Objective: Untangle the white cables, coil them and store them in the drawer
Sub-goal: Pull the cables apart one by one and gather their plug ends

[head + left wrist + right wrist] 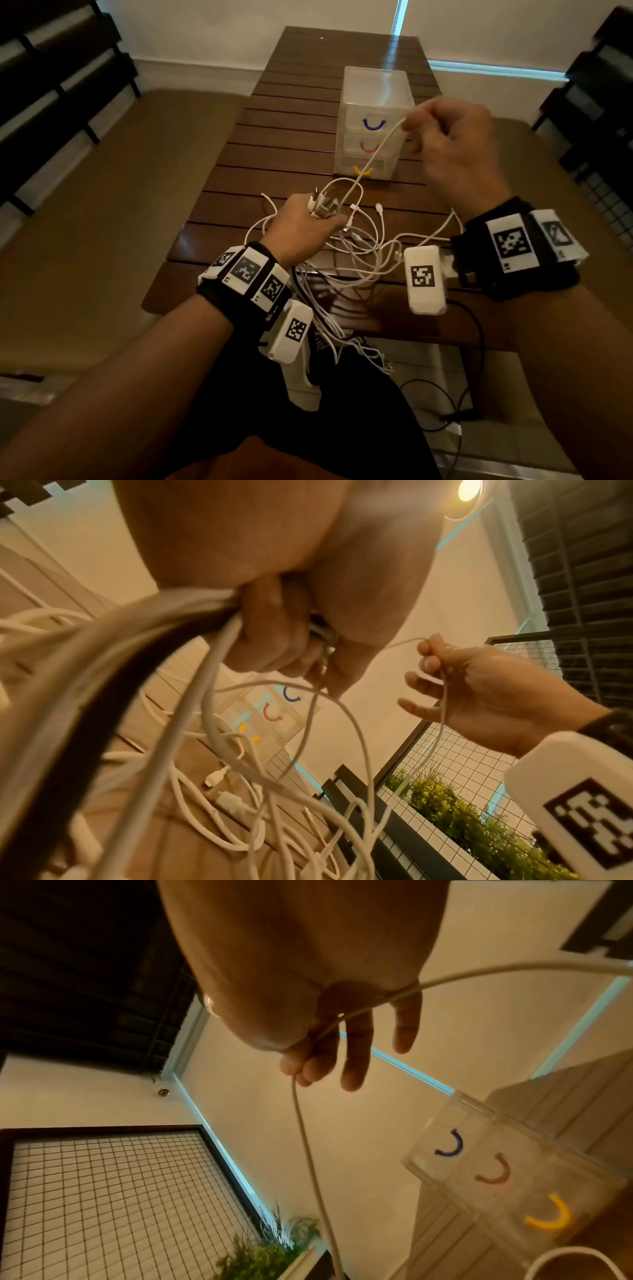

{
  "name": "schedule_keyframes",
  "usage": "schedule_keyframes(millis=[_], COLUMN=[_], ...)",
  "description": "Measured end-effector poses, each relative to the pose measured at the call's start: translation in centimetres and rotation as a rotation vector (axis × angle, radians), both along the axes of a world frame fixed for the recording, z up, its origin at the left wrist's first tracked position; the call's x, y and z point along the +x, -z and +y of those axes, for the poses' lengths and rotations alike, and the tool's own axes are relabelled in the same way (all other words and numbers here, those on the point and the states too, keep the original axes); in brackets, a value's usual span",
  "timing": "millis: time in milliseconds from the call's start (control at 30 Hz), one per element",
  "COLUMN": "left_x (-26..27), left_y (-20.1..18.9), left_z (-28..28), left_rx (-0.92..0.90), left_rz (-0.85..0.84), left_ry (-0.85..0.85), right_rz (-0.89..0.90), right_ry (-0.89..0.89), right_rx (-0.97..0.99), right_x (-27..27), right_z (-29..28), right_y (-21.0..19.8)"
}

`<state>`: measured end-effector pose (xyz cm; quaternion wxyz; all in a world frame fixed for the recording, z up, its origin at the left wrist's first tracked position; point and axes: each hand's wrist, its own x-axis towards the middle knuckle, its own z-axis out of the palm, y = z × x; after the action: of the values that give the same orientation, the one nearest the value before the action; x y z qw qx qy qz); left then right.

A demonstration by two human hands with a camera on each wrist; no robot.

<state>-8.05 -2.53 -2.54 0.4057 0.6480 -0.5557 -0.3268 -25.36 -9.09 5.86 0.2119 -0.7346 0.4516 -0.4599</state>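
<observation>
A tangle of white cables (pixel 359 250) lies on the near part of the slatted wooden table (pixel 298 137) and hangs over its front edge. My left hand (pixel 308 219) grips a bundle of cable ends with metal plugs (pixel 323 205), seen curled round the cables (pixel 219 620) in the left wrist view. My right hand (pixel 452 144) is raised in front of the drawer unit and pinches one white cable (pixel 376 150) between thumb and forefinger (pixel 301 1066); the strand runs taut down to the left hand. The clear drawer unit (pixel 373 85) has blue, red and yellow handles; its drawers are closed.
A black cable (pixel 476 346) hangs off the table's front edge toward the floor. Dark slatted furniture stands at both sides of the room. A wire-grid panel (pixel 103 1191) and a green plant (pixel 479 821) stand to the right.
</observation>
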Motion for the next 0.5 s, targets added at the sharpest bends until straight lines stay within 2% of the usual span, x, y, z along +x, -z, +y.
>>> schedule_keyframes(millis=[67,133,200,267,333,400,433,500], left_x=[-0.1,-0.4,-0.8,-1.4,-1.9,-1.9,-1.8,-1.7], left_y=[-0.1,-0.3,-0.5,-0.7,-0.8,-0.7,-0.5,-0.2], left_z=[-0.2,-0.1,-0.1,-0.1,0.0,0.0,0.0,-0.3], left_rx=[-0.016,-0.054,-0.111,-0.163,-0.212,-0.245,-0.246,-0.217], left_rz=[-0.036,-0.056,-0.084,-0.135,-0.18,-0.156,-0.112,-0.027], left_ry=[-0.024,-0.066,-0.061,-0.003,0.028,0.001,-0.028,-0.076], right_rz=[0.04,0.32,0.598,0.782,0.926,0.908,0.827,0.53], right_ry=[0.023,0.045,-0.081,-0.228,-0.247,-0.224,-0.24,-0.254], right_rx=[0.053,0.042,0.151,0.188,0.159,0.159,0.155,0.124], right_x=[0.0,-0.3,-0.5,0.0,0.8,0.7,0.6,0.6], right_z=[0.2,0.7,1.4,2.2,2.6,2.4,2.2,2.0], right_y=[0.4,1.0,1.0,0.7,0.5,0.4,0.4,0.1])
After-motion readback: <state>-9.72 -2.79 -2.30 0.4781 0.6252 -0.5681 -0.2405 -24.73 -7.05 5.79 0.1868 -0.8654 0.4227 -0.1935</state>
